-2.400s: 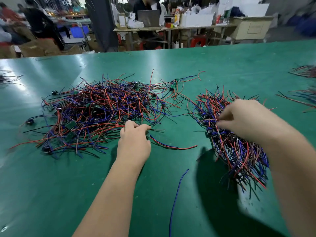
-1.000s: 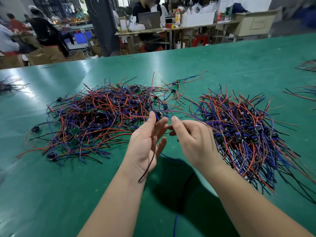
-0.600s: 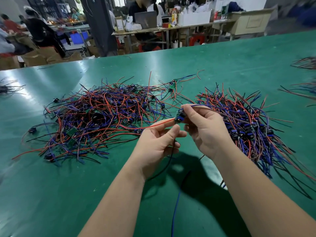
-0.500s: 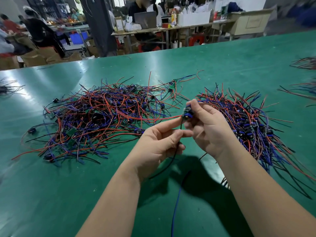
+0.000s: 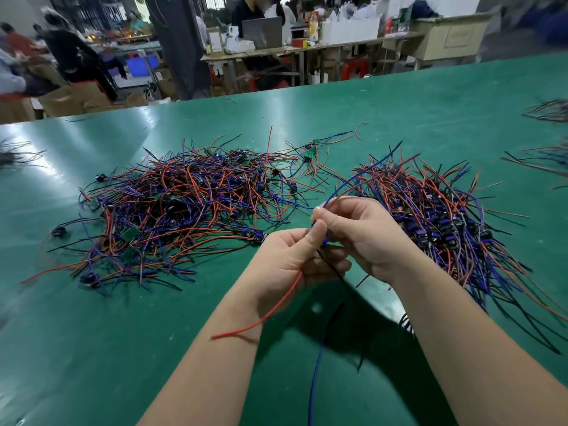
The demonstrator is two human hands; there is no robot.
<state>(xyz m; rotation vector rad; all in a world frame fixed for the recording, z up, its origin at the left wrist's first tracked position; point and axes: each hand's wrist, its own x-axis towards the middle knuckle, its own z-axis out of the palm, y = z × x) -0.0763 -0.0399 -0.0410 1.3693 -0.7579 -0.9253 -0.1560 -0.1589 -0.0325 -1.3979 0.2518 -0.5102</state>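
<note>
One part mostly behind left hand

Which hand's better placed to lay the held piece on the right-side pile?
Right, likely: both grip the wire piece, but the right hand borders the right-side pile; the left hand sits farther.

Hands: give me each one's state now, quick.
Left hand: closed, gripping the red wire.
Right hand: closed, pinching the blue wire.
</note>
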